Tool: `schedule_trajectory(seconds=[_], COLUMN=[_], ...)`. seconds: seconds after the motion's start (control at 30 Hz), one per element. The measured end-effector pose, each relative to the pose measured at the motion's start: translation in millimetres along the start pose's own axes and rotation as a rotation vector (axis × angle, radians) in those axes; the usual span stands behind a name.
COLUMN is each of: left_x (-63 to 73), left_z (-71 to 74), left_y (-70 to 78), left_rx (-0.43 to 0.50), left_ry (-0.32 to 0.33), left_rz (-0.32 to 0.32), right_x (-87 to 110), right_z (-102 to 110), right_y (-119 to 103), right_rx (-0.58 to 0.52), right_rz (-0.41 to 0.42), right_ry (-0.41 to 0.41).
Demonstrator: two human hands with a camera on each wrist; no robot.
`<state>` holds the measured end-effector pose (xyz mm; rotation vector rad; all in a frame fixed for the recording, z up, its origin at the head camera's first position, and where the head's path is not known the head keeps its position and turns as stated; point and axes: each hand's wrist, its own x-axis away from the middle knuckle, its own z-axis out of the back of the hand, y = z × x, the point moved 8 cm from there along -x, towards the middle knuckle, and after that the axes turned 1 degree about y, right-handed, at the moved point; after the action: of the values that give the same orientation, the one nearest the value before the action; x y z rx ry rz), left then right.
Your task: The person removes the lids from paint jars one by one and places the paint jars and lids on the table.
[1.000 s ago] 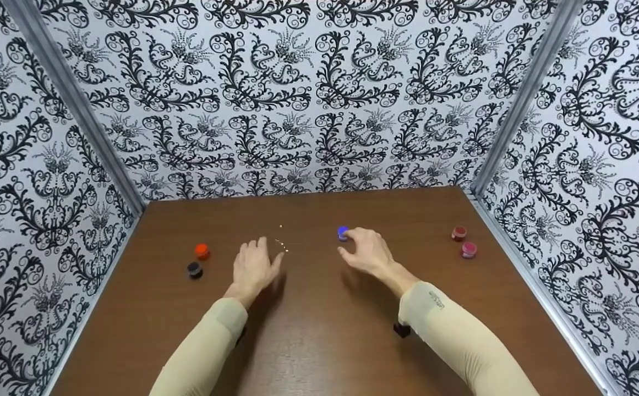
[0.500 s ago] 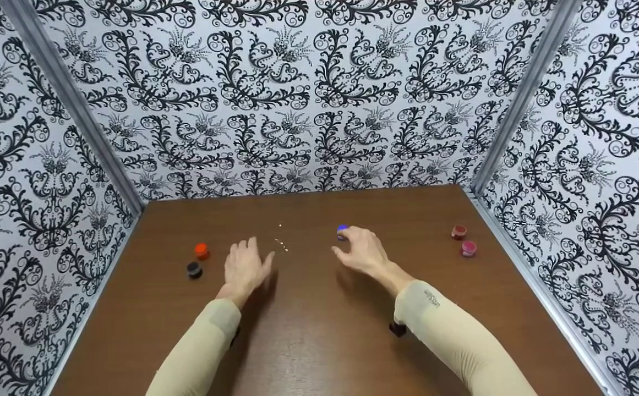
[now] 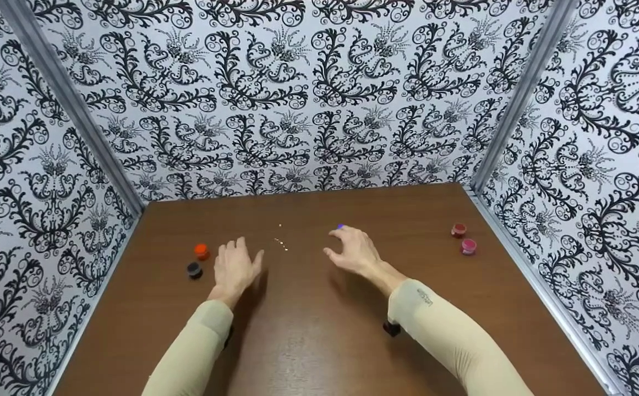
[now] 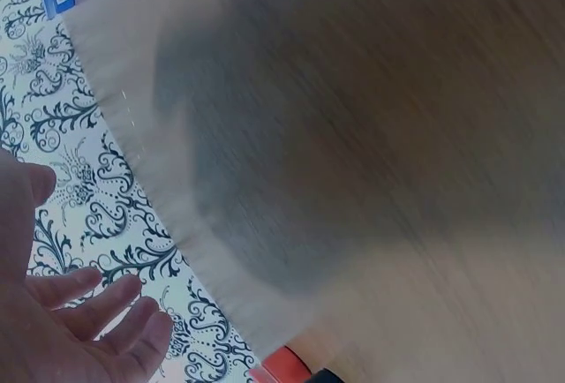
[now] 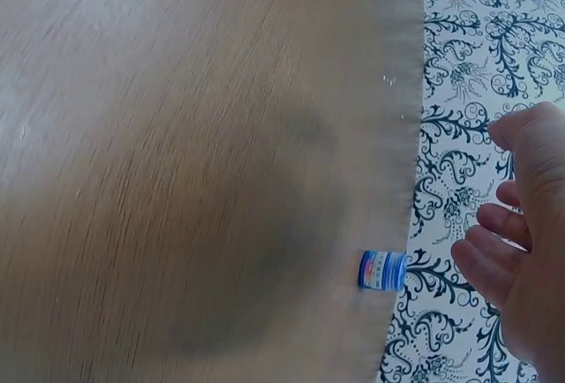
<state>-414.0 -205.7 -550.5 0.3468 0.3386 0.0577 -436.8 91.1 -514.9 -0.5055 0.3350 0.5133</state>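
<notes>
My left hand (image 3: 234, 269), fingers spread and relaxed, hovers over the table just right of an orange jar (image 3: 201, 251) and a black jar (image 3: 194, 269). Nothing is in its grasp. My right hand (image 3: 355, 252) is held above the table with thumb and fingers apart, also holding nothing. In the head view it hides most of a blue-lidded jar (image 3: 340, 226). The right wrist view shows that blue jar (image 5: 382, 270) standing on the table, apart from the fingers.
At the right stand a dark red jar (image 3: 459, 230) and a pink jar (image 3: 468, 246). Small pale flecks (image 3: 281, 242) lie on the brown table (image 3: 302, 330) between the hands. Patterned walls (image 3: 297, 99) with metal edges enclose the back and sides.
My left hand has moved left, closer to the orange and black jars. My right hand has shifted slightly left, covering more of the blue jar in the head view.
</notes>
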Motion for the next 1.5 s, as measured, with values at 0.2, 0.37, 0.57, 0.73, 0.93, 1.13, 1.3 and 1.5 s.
schedule_trajectory(seconds=[0.2, 0.37, 0.57, 0.73, 0.93, 1.13, 1.3, 1.5], left_x=[-2.1, -3.9, -4.3, -3.0, -1.1, 1.1, 4.0, 7.6], left_z=[5.1, 8.9, 11.9, 9.2, 9.7, 11.9, 14.2, 14.7], left_y=[-10.2, -19.1, -26.7, -36.1, -48.6, -61.6, -72.8, -88.7], left_rx=[-0.023, -0.030, -0.044, -0.062, -0.033, -0.046, -0.062, -0.068], left_ry=[0.000, 0.002, 0.025, 0.016, 0.031, 0.052, 0.063, 0.063], left_rz=[0.022, 0.044, 0.043, 0.052, 0.065, 0.083, 0.115, 0.166], right_x=[-3.6, -4.7, -4.4, -4.2, -6.9, -9.4, -11.3, -12.7], right_z=[-5.4, -8.0, -9.9, -16.4, -19.5, -22.9, -24.6, -28.7], right_y=[-5.2, -9.8, -16.7, -23.6, -34.7, -42.1, -44.5, -48.6], right_rx=[0.008, 0.001, -0.007, -0.024, -0.026, -0.028, -0.040, -0.083], right_rz=[-0.004, 0.006, 0.034, 0.035, 0.075, 0.093, 0.070, 0.052], right_ry=[-0.027, -0.044, -0.025, -0.049, -0.018, -0.016, -0.027, -0.033])
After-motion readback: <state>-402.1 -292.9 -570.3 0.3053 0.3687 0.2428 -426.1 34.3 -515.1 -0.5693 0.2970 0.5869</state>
